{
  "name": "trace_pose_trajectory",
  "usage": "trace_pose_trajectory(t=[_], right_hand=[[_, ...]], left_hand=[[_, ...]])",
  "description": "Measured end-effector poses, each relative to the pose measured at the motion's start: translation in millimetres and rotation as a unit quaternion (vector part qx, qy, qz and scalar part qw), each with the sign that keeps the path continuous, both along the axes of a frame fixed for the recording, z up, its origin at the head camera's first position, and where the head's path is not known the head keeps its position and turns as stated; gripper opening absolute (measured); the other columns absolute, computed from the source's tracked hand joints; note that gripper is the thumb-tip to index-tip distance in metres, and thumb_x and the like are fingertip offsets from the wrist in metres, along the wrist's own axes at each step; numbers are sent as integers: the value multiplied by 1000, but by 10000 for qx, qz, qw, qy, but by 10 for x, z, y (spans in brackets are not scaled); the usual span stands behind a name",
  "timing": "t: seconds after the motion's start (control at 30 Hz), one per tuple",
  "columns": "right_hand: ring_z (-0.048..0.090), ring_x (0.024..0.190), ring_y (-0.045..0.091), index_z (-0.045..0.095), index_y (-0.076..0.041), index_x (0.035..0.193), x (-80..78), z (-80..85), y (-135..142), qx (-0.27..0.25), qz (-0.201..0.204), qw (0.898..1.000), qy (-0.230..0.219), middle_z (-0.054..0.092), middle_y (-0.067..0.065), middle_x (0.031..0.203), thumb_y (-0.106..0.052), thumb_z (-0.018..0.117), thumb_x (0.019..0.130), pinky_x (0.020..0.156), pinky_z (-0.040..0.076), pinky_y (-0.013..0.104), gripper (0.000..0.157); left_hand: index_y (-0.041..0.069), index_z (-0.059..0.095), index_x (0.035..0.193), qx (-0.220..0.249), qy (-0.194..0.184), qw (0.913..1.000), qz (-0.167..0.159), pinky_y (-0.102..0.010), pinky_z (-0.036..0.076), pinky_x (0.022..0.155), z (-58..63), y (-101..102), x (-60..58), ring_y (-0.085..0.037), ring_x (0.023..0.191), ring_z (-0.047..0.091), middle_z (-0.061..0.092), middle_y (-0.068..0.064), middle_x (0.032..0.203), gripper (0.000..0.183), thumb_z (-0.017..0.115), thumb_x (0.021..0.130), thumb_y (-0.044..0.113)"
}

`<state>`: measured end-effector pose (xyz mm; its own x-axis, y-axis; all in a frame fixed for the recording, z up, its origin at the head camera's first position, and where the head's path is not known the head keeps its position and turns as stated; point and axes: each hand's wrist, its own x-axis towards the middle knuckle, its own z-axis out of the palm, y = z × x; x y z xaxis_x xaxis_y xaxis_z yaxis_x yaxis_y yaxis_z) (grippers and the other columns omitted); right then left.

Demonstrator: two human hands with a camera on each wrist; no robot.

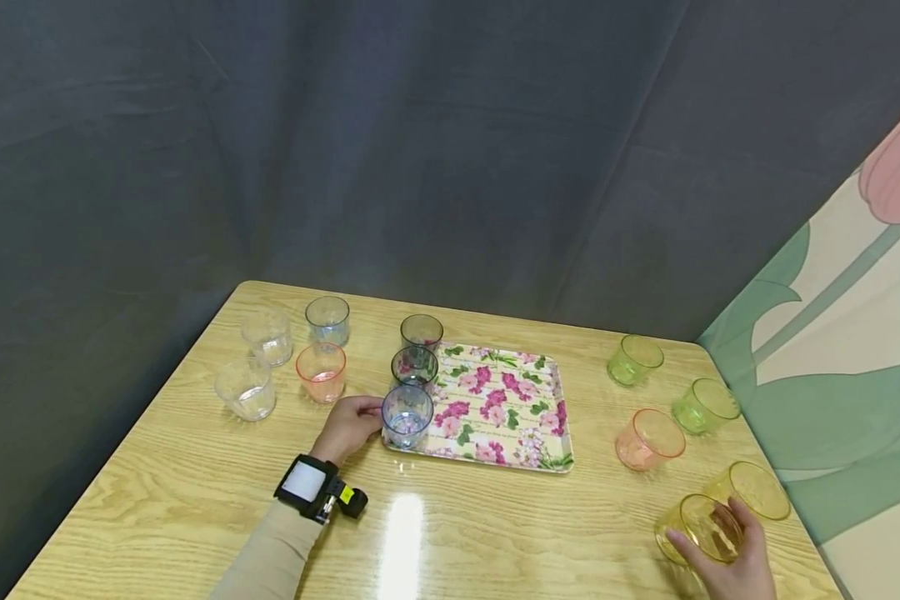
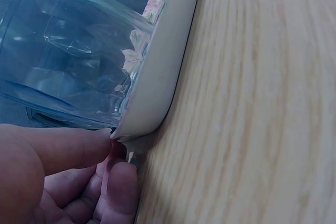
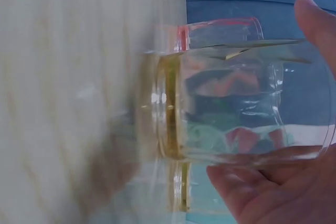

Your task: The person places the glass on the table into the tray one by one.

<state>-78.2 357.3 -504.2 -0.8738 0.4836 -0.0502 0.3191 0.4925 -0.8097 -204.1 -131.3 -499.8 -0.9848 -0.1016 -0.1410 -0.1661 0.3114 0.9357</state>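
My left hand (image 1: pixel 350 427) pinches the front left corner of a flowered tray (image 1: pixel 495 402), thumb above the rim and fingers curled below it, as the left wrist view shows. Right beside the thumb stands a clear blue cup (image 1: pixel 407 417) on the tray. Behind it in a row are a dark grey cup (image 1: pixel 415 368) and a brownish grey cup (image 1: pixel 422 333). My right hand (image 1: pixel 738 558) is around a yellow cup (image 3: pixel 231 98) standing upright on the table. Its fingers lie along one side; in the right wrist view the thumb stretches out apart from the wall.
Another yellow cup (image 1: pixel 757 492), a pink cup (image 1: pixel 648 440) and two green cups (image 1: pixel 707 407) stand at the right. Two colourless cups (image 1: pixel 246 390), a pale blue cup (image 1: pixel 327 322) and a red-rimmed cup (image 1: pixel 321 372) stand at the left. A dark curtain (image 1: pixel 450 167) hangs behind the table.
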Motion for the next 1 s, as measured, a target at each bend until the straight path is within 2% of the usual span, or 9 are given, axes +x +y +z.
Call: trace_pose_trajectory(t=[0.1,0.2,0.33,0.43,0.53,0.63,0.7,0.83,1.0], right_hand=[[32,99,-19,7,-3,157,4,-9,12,-58,-47,9995,-320,38,-8,129,-24,80,85,71,34,0,104],[33,90,-25,10,-4,155,28,-29,33,-124,-85,9987,-488,42,-24,118,-26,80,85,67,33,4,102],[39,84,-29,21,-27,140,69,-79,66,-303,-97,9987,-401,38,-45,97,-24,80,85,65,34,6,81],[42,82,-28,21,-43,124,76,-108,93,-379,-67,9986,-361,38,-44,98,-25,80,85,64,36,5,74],[43,83,-28,24,-46,121,60,-118,132,-417,4,9981,-464,39,-41,101,-29,80,84,64,39,6,69],[42,83,-28,29,-38,128,44,-99,156,-406,102,9971,-630,38,-43,98,-33,80,84,65,42,8,67],[42,81,-28,32,-25,139,37,-70,152,-325,192,9967,-724,38,-45,94,-34,80,84,65,43,9,73],[41,79,-27,24,3,149,33,22,116,-130,236,9963,-813,38,-45,91,-37,78,85,64,45,9,93],[41,79,-28,25,5,150,48,174,71,71,375,9964,-755,38,-46,91,-38,76,87,63,45,8,92]], left_hand=[[-10,69,115,-1,14,10000,-16,-23,49,64,-9,-8,-4,-12,77,59,68,-17,92,27,61,89,-6],[-9,69,114,-2,-18,10000,3,-22,49,63,-11,-7,-8,-12,75,58,68,-15,91,27,61,89,-5],[-8,70,114,41,-61,10000,19,-22,48,62,-8,-3,-10,-11,72,57,67,-13,88,26,60,90,-5],[-9,69,115,67,-65,10000,12,-23,49,62,-6,-4,-10,-11,72,57,66,-13,87,26,60,90,-4],[-8,69,115,35,-101,9999,-2,-24,49,63,1,-9,-12,-11,72,58,66,-13,88,26,60,91,-4],[-8,69,116,14,-140,9999,-25,-24,50,63,7,-12,-19,-11,72,58,66,-13,89,27,60,91,-4],[-8,69,116,3,-135,9999,-36,-24,50,63,4,-13,-24,-11,72,58,67,-14,90,27,59,91,-4],[-8,69,115,43,-159,9999,-7,-23,49,62,3,-15,-22,-11,71,58,67,-14,90,27,60,90,-4],[-8,69,116,119,-195,9997,-9,-22,50,62,-3,-20,-21,-11,71,58,66,-13,90,28,59,90,-5]])
